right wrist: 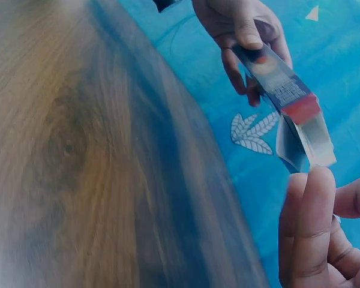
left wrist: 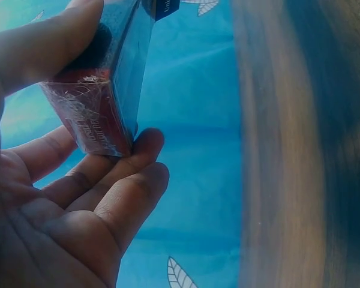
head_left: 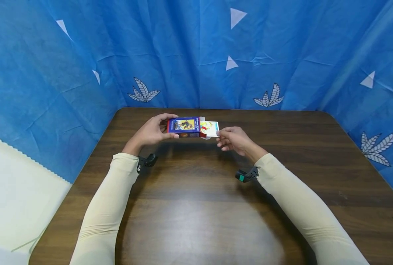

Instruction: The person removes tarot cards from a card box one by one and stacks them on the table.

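Blue-and-red card box (head_left: 184,125) is held up above the far part of the table, between two hands. A blue curtain (head_left: 189,40), printed with white triangles and leaf sprigs, hangs behind the far edge and along both sides. The dark wood-grained table (head_left: 196,176) spreads beneath the arms, with a glossy patch of light on its near part, and a white surface (head_left: 14,198) lies to its left. Pale cream sleeves, one on the left (head_left: 100,209) and one on the right (head_left: 302,206), reach in from the near side. The left hand (head_left: 151,130) grips the left end of the box, thumb along the near side and fingers around the far side; the right hand (head_left: 234,140) has its thumb and fingertips pinched together on a card (head_left: 211,129). The box lies lengthwise from left to right, a colourful picture on its upper face, wrinkled clear film over its red left end. Each wrist wears a black band, left (head_left: 147,161) and right (head_left: 247,175), the right one showing a green patch. The card, white-edged with yellow and red artwork, sticks partway out of the open right end, beside pale end flaps (head_left: 202,118).
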A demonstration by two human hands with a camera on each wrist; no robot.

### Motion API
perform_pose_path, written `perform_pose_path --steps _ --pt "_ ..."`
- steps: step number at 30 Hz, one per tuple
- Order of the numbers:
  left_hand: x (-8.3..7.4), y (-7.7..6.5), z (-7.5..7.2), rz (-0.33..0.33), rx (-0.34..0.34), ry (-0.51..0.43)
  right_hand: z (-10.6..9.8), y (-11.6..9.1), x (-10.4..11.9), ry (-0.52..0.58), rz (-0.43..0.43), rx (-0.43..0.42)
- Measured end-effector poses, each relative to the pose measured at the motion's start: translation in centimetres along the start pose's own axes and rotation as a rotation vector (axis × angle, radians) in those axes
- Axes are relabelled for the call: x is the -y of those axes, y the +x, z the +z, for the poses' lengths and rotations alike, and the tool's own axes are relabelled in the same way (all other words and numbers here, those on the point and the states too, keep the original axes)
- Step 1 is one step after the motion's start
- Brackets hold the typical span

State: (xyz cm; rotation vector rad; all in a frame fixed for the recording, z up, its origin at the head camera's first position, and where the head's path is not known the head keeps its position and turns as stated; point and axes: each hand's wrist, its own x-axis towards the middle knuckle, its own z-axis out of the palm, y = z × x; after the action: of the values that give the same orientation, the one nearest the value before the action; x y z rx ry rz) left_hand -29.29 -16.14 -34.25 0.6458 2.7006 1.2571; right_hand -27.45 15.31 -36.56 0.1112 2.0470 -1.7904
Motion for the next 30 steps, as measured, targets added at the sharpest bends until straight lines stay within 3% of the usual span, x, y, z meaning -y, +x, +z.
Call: perform_pose_path --steps 11,14,20,30 --pt "0.5 0.1 0.0 0.003 -0.008 -0.012 -4.6 -0.7 -0.6 0.052 -0.11 -0.189" --pt "0.4 0.1 0.0 0.004 -0.004 -0.016 -6.3 -0.5 -0.8 -0.084 -0.11 -0.238" --pt "0.4 -0.2 -0.2 -0.008 -0.007 -0.03 -8.8 0.9 -2.0 -0.531 -0.072 -0.268" --pt "0.6 0.2 0.1 -0.01 0.005 -0.016 -9.7 3.1 -3.0 -0.816 -0.035 -0.293"
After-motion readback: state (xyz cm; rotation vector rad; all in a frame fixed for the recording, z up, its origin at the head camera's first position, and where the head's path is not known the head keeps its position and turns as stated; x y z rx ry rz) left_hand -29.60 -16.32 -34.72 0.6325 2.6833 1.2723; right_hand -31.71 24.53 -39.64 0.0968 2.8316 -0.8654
